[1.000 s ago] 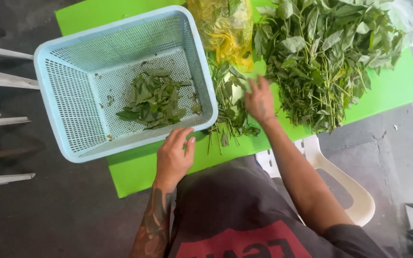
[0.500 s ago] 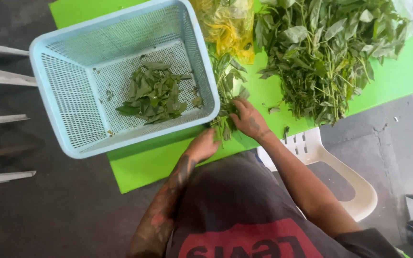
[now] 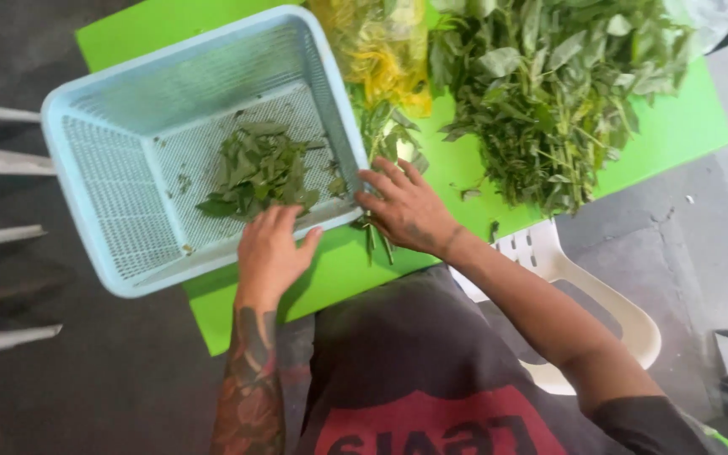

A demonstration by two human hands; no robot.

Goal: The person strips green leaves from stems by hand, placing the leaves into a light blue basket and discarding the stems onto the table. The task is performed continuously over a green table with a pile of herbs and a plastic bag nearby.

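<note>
Two hands at my pale blue plastic mesh basket (image 3: 111,211).
My left hand (image 3: 270,248) grips its near rim, fingers curled; my right hand (image 3: 406,211), fingers spread, presses green leafy stems (image 3: 378,244) just beside it.

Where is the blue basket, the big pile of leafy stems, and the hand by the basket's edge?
blue basket (image 3: 86,202), head view, on its left mesh wall.
big pile of leafy stems (image 3: 558,93), head view, on the pile's middle.
left hand (image 3: 270,251), head view, on its back.

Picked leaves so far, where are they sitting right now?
In the head view the loose picked leaves lie on the floor of the light blue basket, left of centre, just beyond the left hand at its near rim.
</note>
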